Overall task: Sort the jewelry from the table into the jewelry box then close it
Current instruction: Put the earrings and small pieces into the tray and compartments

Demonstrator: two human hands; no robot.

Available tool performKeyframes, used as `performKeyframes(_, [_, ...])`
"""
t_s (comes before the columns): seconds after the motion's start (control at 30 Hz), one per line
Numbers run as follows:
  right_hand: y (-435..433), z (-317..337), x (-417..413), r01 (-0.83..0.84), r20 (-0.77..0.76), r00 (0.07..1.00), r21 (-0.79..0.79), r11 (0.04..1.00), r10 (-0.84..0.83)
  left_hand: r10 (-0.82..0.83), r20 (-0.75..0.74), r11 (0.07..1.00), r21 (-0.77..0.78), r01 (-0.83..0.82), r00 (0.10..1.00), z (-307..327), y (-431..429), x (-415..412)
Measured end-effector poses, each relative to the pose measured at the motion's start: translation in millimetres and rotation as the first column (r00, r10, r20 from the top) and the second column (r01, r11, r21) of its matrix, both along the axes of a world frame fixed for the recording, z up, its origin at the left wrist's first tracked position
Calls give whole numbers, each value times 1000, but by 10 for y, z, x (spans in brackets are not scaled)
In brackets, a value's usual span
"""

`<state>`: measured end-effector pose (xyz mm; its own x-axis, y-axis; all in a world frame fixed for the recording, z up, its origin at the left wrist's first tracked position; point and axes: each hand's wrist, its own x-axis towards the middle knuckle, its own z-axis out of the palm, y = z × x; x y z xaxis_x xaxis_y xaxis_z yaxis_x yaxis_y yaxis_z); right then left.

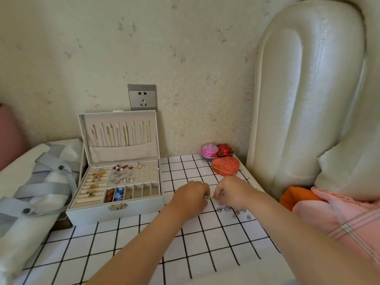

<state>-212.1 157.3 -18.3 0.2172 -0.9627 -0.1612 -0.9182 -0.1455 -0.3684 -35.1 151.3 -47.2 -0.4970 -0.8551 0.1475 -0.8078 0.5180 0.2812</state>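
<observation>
My left hand [190,195] and right hand [230,193] pinch one tiny yellow piece [211,198]; the open jewelry box [115,194] sits left, nearer my left hand.

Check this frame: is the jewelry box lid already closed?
No. The jewelry box stands open, its lid upright against the wall with necklaces hanging inside and the tray compartments exposed.

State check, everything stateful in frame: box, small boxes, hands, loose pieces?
jewelry box: open, lid upright, part filled
heart box: closed
pink round box: closed
red box: closed
left hand: pinching a small item
right hand: pinching the same item
loose jewelry: on cloth, unsorted
</observation>
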Motion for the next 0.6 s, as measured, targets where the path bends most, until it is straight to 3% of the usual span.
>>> performKeyframes(0.13, [-14, 21, -12, -7, 73, 997, 3, 1000, 7, -13, 22, 1000, 23, 13, 1000, 18, -3, 18])
performKeyframes(0.33, [-40, 74, -101, 53, 281, 958, 35, 998, -61, 98, 140, 993, 46, -105, 985, 87, -40, 34])
performKeyframes(0.47, [-30, 94, -152, 8, 264, 963, 142, 990, -46, 118, 124, 989, 68, -127, 985, 80, -72, 49])
performKeyframes(0.6, [-99, 27, -223, 94, 179, 980, -29, 995, -87, 29, 92, 995, 89, -38, 995, 33, -96, 33])
